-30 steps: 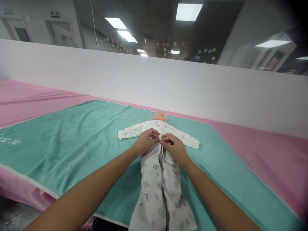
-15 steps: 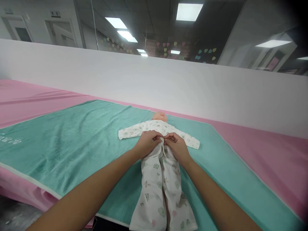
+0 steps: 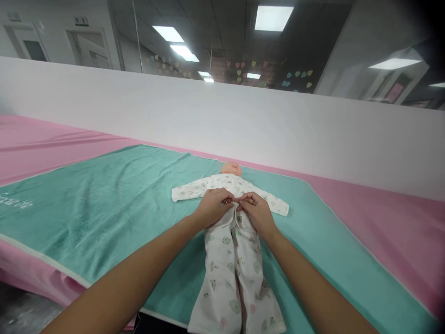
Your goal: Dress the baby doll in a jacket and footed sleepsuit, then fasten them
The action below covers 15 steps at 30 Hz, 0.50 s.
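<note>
A baby doll (image 3: 231,169) lies on its back on a green towel (image 3: 114,199), its head toward the wall. It wears a white printed baby shirt (image 3: 194,189) with the sleeves spread out sideways, and white printed trousers (image 3: 227,273) whose legs point toward me. At the middle of the shirt's front, my left hand (image 3: 216,206) pinches one side of the front edge. My right hand (image 3: 257,211) pinches the other side, its fingertips nearly meeting those of the left. Whatever small fastening lies between the fingertips is hidden.
Pink cloth (image 3: 375,222) covers the surface beneath the towel and shows on both sides. Behind it rises a low white wall (image 3: 208,116) with a mirror or glass panel (image 3: 215,37) above. Grey floor (image 3: 21,311) shows at the lower left.
My fingertips have shifted slightly at the shirt's front edge. The doll, its clothes and the towel stay in place.
</note>
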### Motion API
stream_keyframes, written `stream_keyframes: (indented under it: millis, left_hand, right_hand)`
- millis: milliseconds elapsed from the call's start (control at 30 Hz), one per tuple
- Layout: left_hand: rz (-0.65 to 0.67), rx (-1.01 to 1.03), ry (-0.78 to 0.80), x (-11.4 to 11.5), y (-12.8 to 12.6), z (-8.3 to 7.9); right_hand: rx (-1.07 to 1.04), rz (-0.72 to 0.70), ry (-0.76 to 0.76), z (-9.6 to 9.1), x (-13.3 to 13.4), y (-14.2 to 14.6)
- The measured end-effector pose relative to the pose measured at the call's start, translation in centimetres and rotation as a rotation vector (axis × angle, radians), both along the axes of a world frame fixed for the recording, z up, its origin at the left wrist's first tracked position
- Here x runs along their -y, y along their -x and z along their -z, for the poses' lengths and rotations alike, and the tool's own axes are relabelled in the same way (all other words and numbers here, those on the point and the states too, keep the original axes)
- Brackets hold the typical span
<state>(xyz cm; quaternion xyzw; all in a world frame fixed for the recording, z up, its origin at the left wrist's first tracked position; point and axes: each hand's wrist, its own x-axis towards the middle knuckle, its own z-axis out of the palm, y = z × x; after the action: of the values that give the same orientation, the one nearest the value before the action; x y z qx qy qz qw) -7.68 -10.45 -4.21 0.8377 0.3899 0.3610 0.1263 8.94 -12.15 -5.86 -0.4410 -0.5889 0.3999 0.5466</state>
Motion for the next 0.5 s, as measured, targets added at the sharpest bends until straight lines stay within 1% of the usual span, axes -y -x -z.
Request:
stream_keyframes:
  millis: [133, 300, 400, 500]
  left_hand:
    - [0.044, -0.075, -0.056, -0.09, 0.17, 0.04]
    - [0.033, -0.111, -0.086, -0.07, 0.31, 0.02]
    - [0.019, -0.112, -0.077, -0.05, 0.27, -0.07]
    - [-0.006, -0.1, -0.029, -0.02, 0.21, -0.23]
  right_hand:
    - [0.001, -0.025, 0.003, 0.03, 0.0, -0.08]
    - [0.014, -0.019, -0.002, 0.07, 0.04, -0.08]
    - [0.019, -0.024, 0.008, 0.01, 0.1, -0.04]
    - [0.028, -0.018, 0.011, -0.06, 0.16, 0.01]
